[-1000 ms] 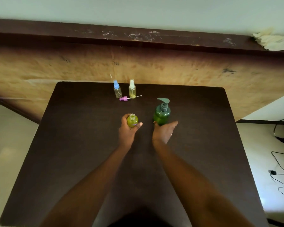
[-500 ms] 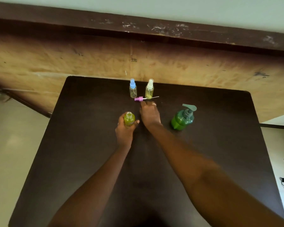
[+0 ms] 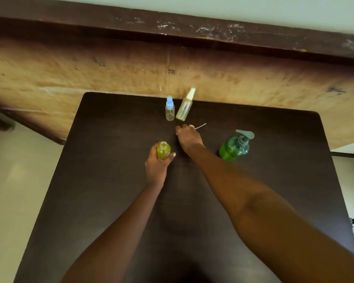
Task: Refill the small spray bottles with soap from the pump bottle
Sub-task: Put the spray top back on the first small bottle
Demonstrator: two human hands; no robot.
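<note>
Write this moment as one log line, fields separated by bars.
step: recap open bottle | left hand: holds bottle | right hand: on pink sprayer, tube showing | white-cap bottle: tilted | pump bottle: upright

Head view — steeply down, close

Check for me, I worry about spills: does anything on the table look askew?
Yes: the small clear spray bottle with the white cap, at the far table edge, leans right, while its blue-capped neighbour stands upright. No spill shows.
</note>
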